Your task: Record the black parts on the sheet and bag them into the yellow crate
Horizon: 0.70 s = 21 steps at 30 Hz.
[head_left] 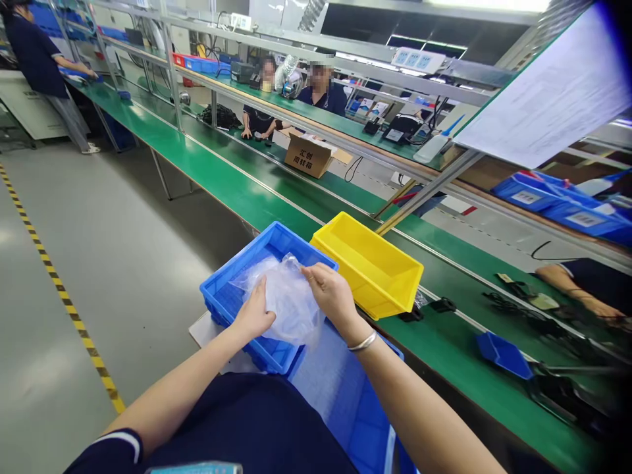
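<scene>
Navy short sleeves — white-edged cuff; silver bangle (363,342).

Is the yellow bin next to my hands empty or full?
Empty: the yellow bin shows only bare yellow floor and walls inside, nothing lying in it.
</scene>
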Each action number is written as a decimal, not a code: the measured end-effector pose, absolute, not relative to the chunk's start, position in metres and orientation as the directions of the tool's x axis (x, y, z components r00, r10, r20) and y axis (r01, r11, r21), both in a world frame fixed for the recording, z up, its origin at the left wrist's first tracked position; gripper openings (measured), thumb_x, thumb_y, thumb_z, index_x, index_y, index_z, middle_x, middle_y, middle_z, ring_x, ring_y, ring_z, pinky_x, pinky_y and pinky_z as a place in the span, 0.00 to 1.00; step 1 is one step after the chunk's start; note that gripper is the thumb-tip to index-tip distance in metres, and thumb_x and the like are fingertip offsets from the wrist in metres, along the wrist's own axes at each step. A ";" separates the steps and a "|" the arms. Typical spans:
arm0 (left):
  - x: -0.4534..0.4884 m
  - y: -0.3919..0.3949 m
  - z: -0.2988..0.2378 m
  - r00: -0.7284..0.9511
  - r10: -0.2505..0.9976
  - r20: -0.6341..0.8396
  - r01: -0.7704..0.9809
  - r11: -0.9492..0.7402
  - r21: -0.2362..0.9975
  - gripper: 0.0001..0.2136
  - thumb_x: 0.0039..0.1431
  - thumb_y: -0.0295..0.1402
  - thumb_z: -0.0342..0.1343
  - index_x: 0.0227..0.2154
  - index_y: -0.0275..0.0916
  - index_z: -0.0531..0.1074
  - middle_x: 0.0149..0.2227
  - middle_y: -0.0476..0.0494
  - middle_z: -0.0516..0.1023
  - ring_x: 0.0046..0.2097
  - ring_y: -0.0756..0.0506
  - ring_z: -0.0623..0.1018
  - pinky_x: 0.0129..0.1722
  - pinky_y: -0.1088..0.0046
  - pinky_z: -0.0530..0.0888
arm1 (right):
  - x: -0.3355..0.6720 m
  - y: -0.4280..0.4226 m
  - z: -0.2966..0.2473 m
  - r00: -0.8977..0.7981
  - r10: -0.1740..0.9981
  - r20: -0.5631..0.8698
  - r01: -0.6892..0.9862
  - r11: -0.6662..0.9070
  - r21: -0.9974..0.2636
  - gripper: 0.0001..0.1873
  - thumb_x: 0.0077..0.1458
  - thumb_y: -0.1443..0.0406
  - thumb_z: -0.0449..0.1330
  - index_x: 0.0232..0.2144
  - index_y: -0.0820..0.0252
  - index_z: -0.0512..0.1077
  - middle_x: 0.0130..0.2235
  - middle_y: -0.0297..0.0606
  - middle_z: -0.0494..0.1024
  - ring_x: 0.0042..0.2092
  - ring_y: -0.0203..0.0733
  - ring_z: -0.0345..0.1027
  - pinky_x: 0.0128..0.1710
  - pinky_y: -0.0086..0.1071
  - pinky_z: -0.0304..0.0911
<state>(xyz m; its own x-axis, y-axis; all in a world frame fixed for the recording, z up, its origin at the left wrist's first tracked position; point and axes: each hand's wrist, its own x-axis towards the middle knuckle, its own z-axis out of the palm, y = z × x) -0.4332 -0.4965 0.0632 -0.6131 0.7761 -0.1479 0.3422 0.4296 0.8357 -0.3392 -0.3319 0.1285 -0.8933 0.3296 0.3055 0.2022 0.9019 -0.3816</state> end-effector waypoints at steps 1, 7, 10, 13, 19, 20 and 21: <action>-0.434 -0.497 0.063 -0.618 0.772 -0.147 0.338 0.430 0.837 0.44 0.45 0.22 0.53 0.67 0.23 0.42 0.69 0.27 0.47 0.69 0.36 0.53 0.67 0.61 0.55 | -0.337 -0.333 0.131 -0.873 0.356 0.334 0.204 0.888 -0.412 0.23 0.67 0.54 0.43 0.40 0.59 0.74 0.37 0.42 0.77 0.39 0.42 0.71 0.40 0.34 0.65; -0.438 -0.497 0.055 -0.667 0.730 -0.147 0.277 0.427 0.861 0.45 0.45 0.24 0.53 0.67 0.25 0.41 0.69 0.26 0.46 0.69 0.36 0.51 0.68 0.59 0.52 | -0.298 -0.356 0.130 -0.806 0.557 0.203 0.461 0.804 -0.374 0.34 0.58 0.44 0.54 0.54 0.64 0.62 0.41 0.44 0.78 0.39 0.46 0.74 0.35 0.36 0.66; -0.437 -0.494 0.052 -0.667 0.731 -0.142 0.293 0.434 0.852 0.45 0.45 0.24 0.53 0.67 0.22 0.39 0.69 0.24 0.45 0.70 0.36 0.50 0.68 0.59 0.51 | -0.278 -0.363 0.124 -0.866 0.499 -0.034 0.489 0.830 -0.268 0.16 0.59 0.51 0.56 0.36 0.59 0.69 0.28 0.37 0.77 0.32 0.44 0.73 0.27 0.32 0.59; -0.434 -0.490 0.053 -0.650 0.750 -0.121 0.303 0.402 0.864 0.46 0.45 0.24 0.53 0.67 0.25 0.40 0.69 0.26 0.45 0.70 0.37 0.50 0.68 0.59 0.52 | -0.273 -0.362 0.124 -0.882 0.471 0.009 0.456 0.858 -0.236 0.18 0.65 0.58 0.49 0.23 0.56 0.63 0.24 0.36 0.74 0.27 0.40 0.69 0.26 0.31 0.53; -0.431 -0.487 0.055 -0.613 0.778 -0.134 0.333 0.408 0.850 0.45 0.45 0.25 0.52 0.67 0.23 0.41 0.70 0.27 0.44 0.70 0.37 0.48 0.69 0.61 0.49 | -0.271 -0.352 0.123 -0.918 0.351 0.186 0.325 0.933 -0.156 0.22 0.68 0.59 0.40 0.24 0.56 0.61 0.25 0.38 0.73 0.27 0.39 0.65 0.27 0.31 0.53; -0.432 -0.488 0.054 -0.604 0.786 -0.132 0.349 0.410 0.843 0.45 0.45 0.25 0.52 0.67 0.23 0.40 0.70 0.27 0.43 0.70 0.37 0.48 0.69 0.60 0.49 | -0.268 -0.350 0.123 -0.915 0.356 0.191 0.335 0.933 -0.135 0.22 0.68 0.59 0.40 0.24 0.56 0.62 0.26 0.39 0.73 0.28 0.39 0.66 0.28 0.31 0.54; -0.433 -0.488 0.053 -0.598 0.791 -0.128 0.361 0.409 0.838 0.45 0.46 0.25 0.52 0.67 0.23 0.39 0.70 0.26 0.43 0.70 0.37 0.48 0.68 0.59 0.50 | -0.264 -0.349 0.123 -0.917 0.352 0.187 0.336 0.935 -0.116 0.21 0.68 0.59 0.40 0.24 0.56 0.62 0.26 0.39 0.73 0.29 0.40 0.66 0.29 0.32 0.54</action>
<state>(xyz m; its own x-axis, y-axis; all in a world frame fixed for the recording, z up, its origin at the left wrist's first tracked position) -0.4331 -0.4883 0.0525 -0.5979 0.7912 -0.1285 0.3613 0.4091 0.8379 -0.2640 -0.3486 0.1231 -0.9170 0.3524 0.1869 0.3356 0.9349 -0.1158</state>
